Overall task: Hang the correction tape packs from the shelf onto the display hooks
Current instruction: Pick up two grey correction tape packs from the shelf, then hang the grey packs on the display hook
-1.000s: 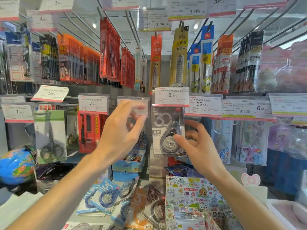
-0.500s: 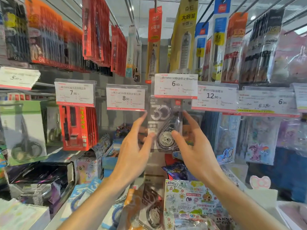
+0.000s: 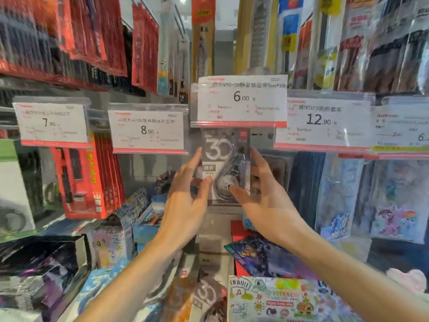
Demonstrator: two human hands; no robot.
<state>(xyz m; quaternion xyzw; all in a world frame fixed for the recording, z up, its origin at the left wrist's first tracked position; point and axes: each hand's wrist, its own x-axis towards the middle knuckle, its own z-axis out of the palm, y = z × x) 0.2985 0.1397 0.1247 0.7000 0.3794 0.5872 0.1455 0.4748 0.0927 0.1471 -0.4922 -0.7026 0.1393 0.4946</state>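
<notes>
Crowded shop racks (image 3: 69, 43), price tags (image 3: 148, 129)

Both hands — left hand (image 3: 185, 201), right hand (image 3: 267, 201) — hold the correction tape pack (image 3: 224, 168) under the 6.00 price tag (image 3: 241, 101).

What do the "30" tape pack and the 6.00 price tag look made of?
Correction tape pack: looks like grey printed card behind a clear plastic blister, glossy highlights over the dispenser. Price tag: seemingly matte white paper in a clear plastic sleeve, shiny edge along its bottom. Motion blur leaves both uncertain.
</notes>
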